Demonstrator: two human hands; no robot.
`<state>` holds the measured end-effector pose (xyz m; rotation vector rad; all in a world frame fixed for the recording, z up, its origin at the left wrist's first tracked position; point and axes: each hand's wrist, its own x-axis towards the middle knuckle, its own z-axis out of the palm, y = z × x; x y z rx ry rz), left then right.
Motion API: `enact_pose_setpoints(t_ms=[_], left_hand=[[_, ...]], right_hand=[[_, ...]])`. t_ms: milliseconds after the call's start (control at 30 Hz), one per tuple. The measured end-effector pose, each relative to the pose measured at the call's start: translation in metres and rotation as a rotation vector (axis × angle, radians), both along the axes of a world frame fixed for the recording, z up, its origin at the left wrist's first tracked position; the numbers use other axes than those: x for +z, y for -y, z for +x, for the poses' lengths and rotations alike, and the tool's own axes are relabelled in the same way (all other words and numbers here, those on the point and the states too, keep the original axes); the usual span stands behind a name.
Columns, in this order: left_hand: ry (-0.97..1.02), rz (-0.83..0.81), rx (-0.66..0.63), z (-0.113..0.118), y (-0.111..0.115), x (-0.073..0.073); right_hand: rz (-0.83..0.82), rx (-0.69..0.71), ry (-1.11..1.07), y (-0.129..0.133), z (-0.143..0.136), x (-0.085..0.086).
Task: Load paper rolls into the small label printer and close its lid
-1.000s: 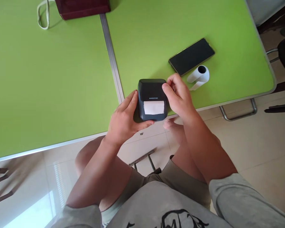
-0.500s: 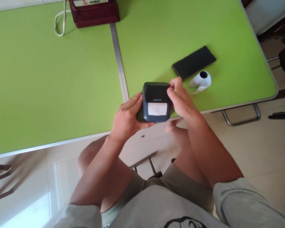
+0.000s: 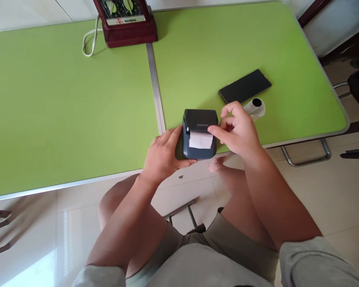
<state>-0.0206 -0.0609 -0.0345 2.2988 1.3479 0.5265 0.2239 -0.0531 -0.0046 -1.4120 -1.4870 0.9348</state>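
Note:
A small dark label printer [image 3: 200, 153] rests at the front edge of the green table. Its black lid [image 3: 201, 116] is tilted up a little, showing a gap at the left side. White paper [image 3: 200, 140] sticks out from under the lid over the printer's front. My left hand [image 3: 163, 155] holds the printer's left side, thumb along the front and fingers along the side. On the right, the thumb of my right hand [image 3: 237, 129] touches the lid's front right corner. The other fingers of that hand are bent and apart from the thumb, beside the printer.
Behind my right hand lie a black smartphone [image 3: 245, 86] and a white paper roll [image 3: 255, 107], partly hidden by the hand. A dark red appliance [image 3: 130, 34] with a white cord [image 3: 91, 44] stands at the back. A metal strip [image 3: 156, 89] crosses the green table [image 3: 77, 107].
The printer's lid has tilted up slightly. My right hand has shifted from the printer's right side, its fingers now off it and the thumb at the lid's front. My left hand keeps its hold.

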Motion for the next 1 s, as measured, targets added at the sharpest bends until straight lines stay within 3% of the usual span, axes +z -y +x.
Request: enact_pose_setpoints(t_ms=[167,267,500,600,700,767,833,1000], left_hand=[[-0.03,-0.004,-0.001,0.002,-0.002,0.0],[-0.028,-0.003,-0.011,0.002,-0.002,-0.001],[-0.01,0.01,-0.038,0.001,-0.001,-0.001],[-0.015,0.01,-0.047,0.001,-0.001,-0.002],[-0.014,0.004,-0.049,0.002,-0.001,-0.001],[-0.015,-0.004,-0.048,0.002,-0.002,0.0],[-0.021,-0.01,-0.048,0.003,-0.002,0.001],[-0.012,-0.012,-0.056,0.002,-0.004,0.001]], right_hand=[[0.137,-0.139,-0.027,-0.001,-0.016,0.012],[0.199,-0.147,0.138,-0.003,-0.019,0.016],[0.037,0.172,0.798,-0.029,-0.017,0.033],[-0.058,0.298,0.92,-0.046,-0.021,0.04],[-0.131,0.33,0.93,-0.053,-0.022,0.054],[-0.12,0.317,0.81,-0.049,-0.015,0.062],[-0.082,0.227,0.538,-0.037,-0.006,0.063],[-0.081,-0.139,-0.453,0.005,0.009,0.032]])
